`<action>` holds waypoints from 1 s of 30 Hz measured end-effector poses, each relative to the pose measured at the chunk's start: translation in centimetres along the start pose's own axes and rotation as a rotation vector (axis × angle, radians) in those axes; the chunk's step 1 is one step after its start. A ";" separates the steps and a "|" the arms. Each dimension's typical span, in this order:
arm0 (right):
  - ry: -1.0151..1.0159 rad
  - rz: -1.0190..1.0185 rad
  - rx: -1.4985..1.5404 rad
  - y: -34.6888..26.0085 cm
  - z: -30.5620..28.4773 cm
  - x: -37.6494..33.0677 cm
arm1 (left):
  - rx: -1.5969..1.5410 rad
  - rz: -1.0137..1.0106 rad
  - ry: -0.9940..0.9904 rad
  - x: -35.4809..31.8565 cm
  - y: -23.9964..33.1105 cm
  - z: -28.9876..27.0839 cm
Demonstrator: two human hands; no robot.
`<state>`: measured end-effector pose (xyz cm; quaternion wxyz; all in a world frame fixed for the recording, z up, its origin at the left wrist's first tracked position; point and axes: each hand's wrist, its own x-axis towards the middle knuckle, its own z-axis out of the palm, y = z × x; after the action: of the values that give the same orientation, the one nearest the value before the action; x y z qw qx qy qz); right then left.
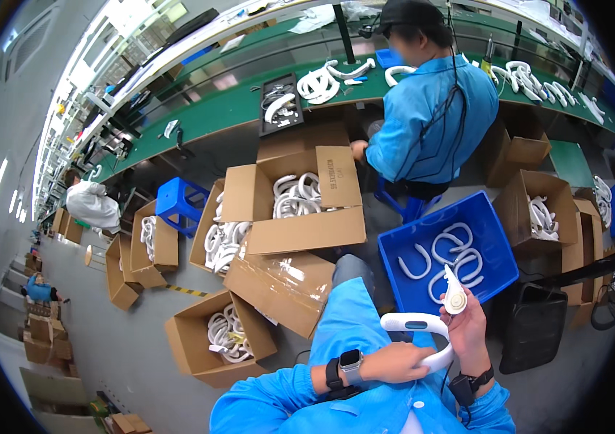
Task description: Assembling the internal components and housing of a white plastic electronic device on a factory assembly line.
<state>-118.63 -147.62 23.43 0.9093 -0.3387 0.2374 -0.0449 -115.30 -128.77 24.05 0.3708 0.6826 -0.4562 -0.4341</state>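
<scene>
On the floor at the left, an open cardboard box (186, 341) holds curved white pieces (226, 337), and to its right a larger carton (307, 233) holds more of the same. Next, the left hand (394, 361) has its fingers curled around the lower end of a white C-shaped band (432, 324), whose upper arm carries a blue-grey oval window (416, 325) and whose bend lies close beside the other hand. Past that stands a blue bin (494, 230) with several loose pieces (414, 277) inside, and before it the right hand (471, 324) pinches a white teardrop-shaped part (455, 296) between thumb and fingers.
</scene>
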 end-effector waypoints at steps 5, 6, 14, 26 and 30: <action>0.010 0.081 0.013 1.5 -0.6 1.4 | -0.006 -0.040 0.004 -0.6 -0.6 0.6; 0.005 0.087 0.015 1.8 -0.5 1.8 | -0.015 -0.076 -0.030 -0.7 -0.5 0.4; 0.007 0.139 -0.041 2.7 0.5 3.3 | -0.085 -0.152 -0.103 -0.2 -1.1 -0.1; 0.122 0.090 0.048 2.7 -0.1 6.3 | 0.021 -0.087 -0.090 -1.7 -3.3 -4.4; -0.015 0.153 0.011 3.4 3.7 10.6 | -0.007 -0.187 0.015 -4.6 -4.8 -8.0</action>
<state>-107.81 -145.40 19.38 0.9136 -0.3151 0.2556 0.0257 -107.41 -122.11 23.69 0.3346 0.7240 -0.3862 -0.4634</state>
